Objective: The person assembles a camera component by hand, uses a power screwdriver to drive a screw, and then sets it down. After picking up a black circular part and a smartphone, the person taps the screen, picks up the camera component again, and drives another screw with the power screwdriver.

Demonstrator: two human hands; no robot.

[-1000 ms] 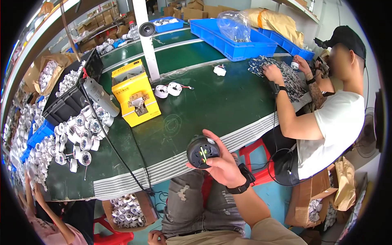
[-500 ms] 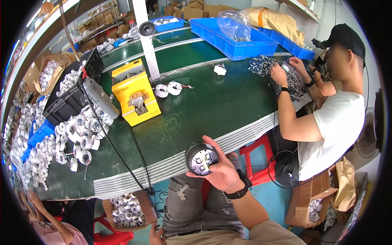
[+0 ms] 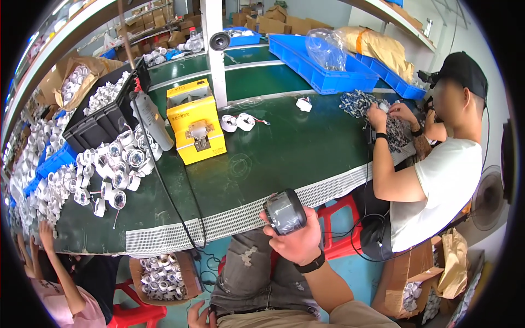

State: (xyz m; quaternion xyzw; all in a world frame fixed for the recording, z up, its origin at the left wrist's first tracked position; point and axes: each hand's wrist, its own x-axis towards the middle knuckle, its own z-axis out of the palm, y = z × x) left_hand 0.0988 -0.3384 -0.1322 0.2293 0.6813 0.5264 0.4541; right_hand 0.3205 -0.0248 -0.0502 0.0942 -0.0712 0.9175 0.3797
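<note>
From here, the right hand (image 3: pixel 299 236) is clasping a dark device (image 3: pixel 285 211) at the table's (image 3: pixel 279 142) near edge, the device partly hiding its fingers. The left hand (image 3: pixel 200 317) is resting below the table, cut off, its grip impossible to tell; white parts (image 3: pixel 54 188) are blurring together on the table's left.

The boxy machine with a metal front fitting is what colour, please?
The boxy machine is yellow, clearest in head view.

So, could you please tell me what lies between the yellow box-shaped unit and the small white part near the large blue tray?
Two round white parts with a thin wire; the head view shows them.
</note>
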